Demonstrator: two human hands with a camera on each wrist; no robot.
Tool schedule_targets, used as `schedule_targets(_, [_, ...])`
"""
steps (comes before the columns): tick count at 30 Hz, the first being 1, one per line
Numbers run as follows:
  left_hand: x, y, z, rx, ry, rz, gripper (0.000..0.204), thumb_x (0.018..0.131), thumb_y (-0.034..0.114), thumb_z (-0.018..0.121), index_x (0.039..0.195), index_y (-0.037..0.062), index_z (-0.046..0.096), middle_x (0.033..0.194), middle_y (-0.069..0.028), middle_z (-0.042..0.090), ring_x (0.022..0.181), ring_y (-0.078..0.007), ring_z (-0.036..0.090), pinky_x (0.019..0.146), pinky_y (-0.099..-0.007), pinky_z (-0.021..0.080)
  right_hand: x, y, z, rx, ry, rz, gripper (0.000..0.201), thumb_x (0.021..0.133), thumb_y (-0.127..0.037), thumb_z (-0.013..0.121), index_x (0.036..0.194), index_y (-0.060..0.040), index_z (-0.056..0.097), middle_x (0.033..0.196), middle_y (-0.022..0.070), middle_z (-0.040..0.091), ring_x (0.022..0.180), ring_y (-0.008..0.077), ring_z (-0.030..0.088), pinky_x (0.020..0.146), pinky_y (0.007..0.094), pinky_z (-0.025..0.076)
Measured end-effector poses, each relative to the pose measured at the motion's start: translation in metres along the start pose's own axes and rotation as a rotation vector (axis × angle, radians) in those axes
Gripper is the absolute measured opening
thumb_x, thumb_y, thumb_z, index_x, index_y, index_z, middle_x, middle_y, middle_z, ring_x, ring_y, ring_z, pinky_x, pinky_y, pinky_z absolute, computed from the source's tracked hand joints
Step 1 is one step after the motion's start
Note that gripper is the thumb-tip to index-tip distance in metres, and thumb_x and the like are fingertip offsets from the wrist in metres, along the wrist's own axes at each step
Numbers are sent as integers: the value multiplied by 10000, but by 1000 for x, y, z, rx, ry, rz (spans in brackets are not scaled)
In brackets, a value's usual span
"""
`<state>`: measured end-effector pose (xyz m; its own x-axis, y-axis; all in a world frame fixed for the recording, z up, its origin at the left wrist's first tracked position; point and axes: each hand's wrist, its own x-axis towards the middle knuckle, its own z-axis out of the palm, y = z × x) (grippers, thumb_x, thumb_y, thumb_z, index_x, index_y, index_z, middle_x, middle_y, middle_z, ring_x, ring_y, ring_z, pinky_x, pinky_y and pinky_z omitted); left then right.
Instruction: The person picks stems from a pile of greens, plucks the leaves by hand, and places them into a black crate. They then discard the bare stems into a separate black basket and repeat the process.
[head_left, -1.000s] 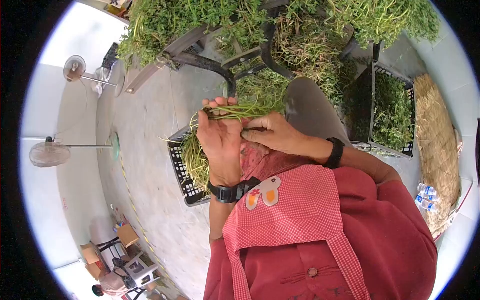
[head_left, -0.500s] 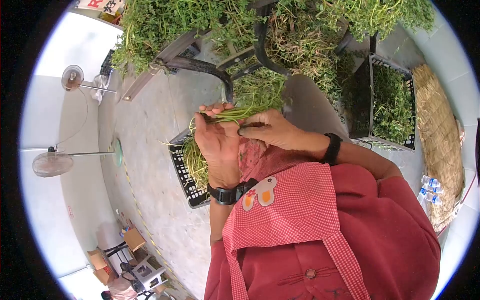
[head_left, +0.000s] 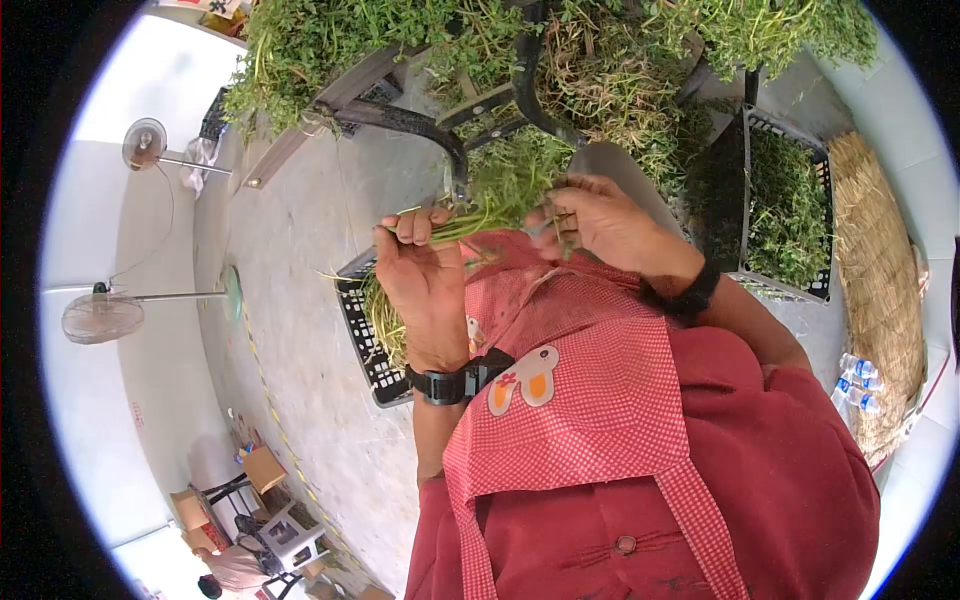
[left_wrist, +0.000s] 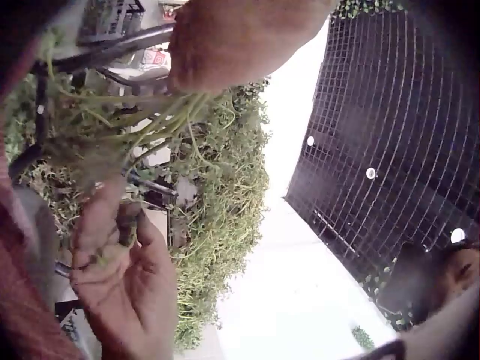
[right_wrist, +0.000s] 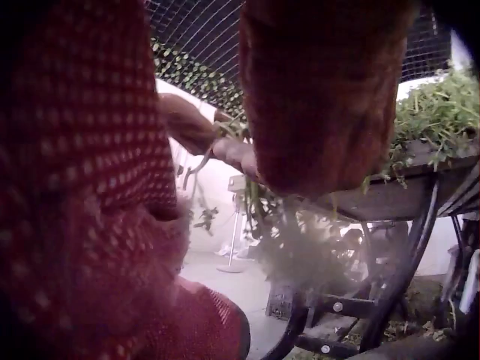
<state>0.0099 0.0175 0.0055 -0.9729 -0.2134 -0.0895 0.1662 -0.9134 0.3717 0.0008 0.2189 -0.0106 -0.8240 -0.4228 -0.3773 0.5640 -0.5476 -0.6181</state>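
Note:
My left hand holds a bunch of long green leafy stems, its fingers folded over the cut ends and the leaves pointing right. Just beyond the leafy end is my right hand, blurred in the head view. The left wrist view shows the right hand with curled fingers and thumb pinching a small green sprig. Beneath the left hand, a black crate holds pale stems. In the right wrist view the blurred leaves hang below a hand.
Heaps of greens cover a dark-legged table in front, with more greens piled beneath. At the right stand a second crate of greens, a straw roll and water bottles. Fans stand at the left.
My right hand has moved from beside the left palm out to the right, to the leafy end of the bunch. The left hand still holds the stems, its fingers now more folded over them.

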Motion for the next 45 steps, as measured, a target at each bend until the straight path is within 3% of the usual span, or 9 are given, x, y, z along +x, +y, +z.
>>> schedule_targets(5, [4, -4, -13, -42, -27, -83, 266, 974, 237, 336, 796, 71, 445, 654, -6, 371, 607, -149, 373, 755, -356, 384, -12, -18, 4, -303, -104, -253, 141, 867, -81, 529, 1000, -49, 563, 622, -18, 463, 476, 38, 410, 430, 182, 296])
schedule_targets(8, [3, -7, -11, -8, -15, -87, 266, 974, 239, 338, 799, 73, 448, 657, -7, 376, 612, -152, 383, 768, -363, 393, -3, 0, 24, -1183, -84, -1058, 170, 809, -127, 612, 970, -75, 621, 648, 25, 535, 527, 129, 527, 471, 275, 410])
schedule_targets(17, [3, -11, -13, -6, -43, -85, 240, 973, 215, 326, 821, 69, 442, 667, -7, 378, 640, -153, 392, 789, -368, 382, 11, 15, 10, -1693, 5, -969, 167, 761, -189, 630, 849, -48, 619, 753, 95, 564, 664, 274, 590, 556, 366, 469])
schedule_targets(27, [6, -15, -2, 18, 126, -32, 222, 955, 172, 343, 778, 70, 429, 641, -12, 348, 596, -152, 354, 788, -365, 375, 17, 24, 7, -1513, -101, -918, 141, 758, -149, 618, 818, -22, 604, 749, 122, 553, 658, 300, 579, 572, 392, 458])
schedule_targets(30, [10, -13, -16, -25, 26, -81, 230, 958, 170, 340, 767, 72, 421, 634, -15, 342, 580, -150, 341, 769, -363, 376, 26, 21, 3, -1375, 73, -869, 98, 786, -116, 590, 813, -22, 588, 751, 87, 575, 623, 226, 585, 476, 324, 427])
schedule_targets(32, [11, -12, -22, -66, -111, -76, 239, 962, 166, 333, 756, 76, 412, 634, -16, 343, 574, -150, 332, 746, -354, 377, 27, 13, -1, -588, 236, -380, 129, 780, -142, 580, 801, -15, 571, 801, 86, 632, 559, 206, 574, 448, 306, 415])
schedule_targets(35, [15, -1, -19, -89, 1, -23, 248, 963, 160, 338, 736, 78, 396, 634, -15, 341, 571, -149, 331, 732, -344, 376, 8, -9, -5, -154, 71, -199, 116, 803, -131, 565, 830, -19, 581, 741, 36, 609, 529, 97, 526, 438, 226, 374])
schedule_targets(39, [13, 0, -6, -56, 116, 1, 234, 950, 129, 367, 726, 66, 394, 638, -10, 340, 574, -146, 332, 739, -336, 380, -5, 8, 0, -542, -325, -167, 175, 835, -145, 536, 934, -21, 611, 741, 28, 614, 531, 69, 514, 458, 195, 375])
schedule_targets(45, [10, -2, 1, -54, 120, -9, 219, 941, 114, 374, 728, 70, 403, 633, -7, 341, 572, -142, 338, 738, -328, 376, 27, 36, 5, -1123, -242, -551, 298, 816, -234, 573, 1035, -37, 616, 739, 189, 606, 570, 262, 582, 556, 358, 450])
